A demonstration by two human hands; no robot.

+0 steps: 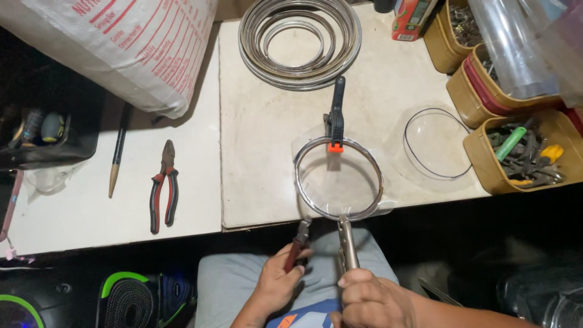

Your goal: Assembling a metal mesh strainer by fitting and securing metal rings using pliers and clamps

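Head view: left hand (276, 282) wrapped tight round red-handled pliers (299, 243), nose at the metal ring's (338, 178) near rim; right hand (370, 297) clenched on locking pliers (347, 243), apparently biting that rim. Black clamp (335, 118) grips the ring's far side.

Surface: pale worktop (267, 121) lying in two slabs.
12 o'clock: coiled metal rings (300, 42).
9 o'clock: red-handled pliers (164, 185), a wooden-tipped stick (118, 152).
3 o'clock: clear plastic disc (436, 144), tan tubs of hardware (522, 155).
11 o'clock: white sack (127, 48) resting.
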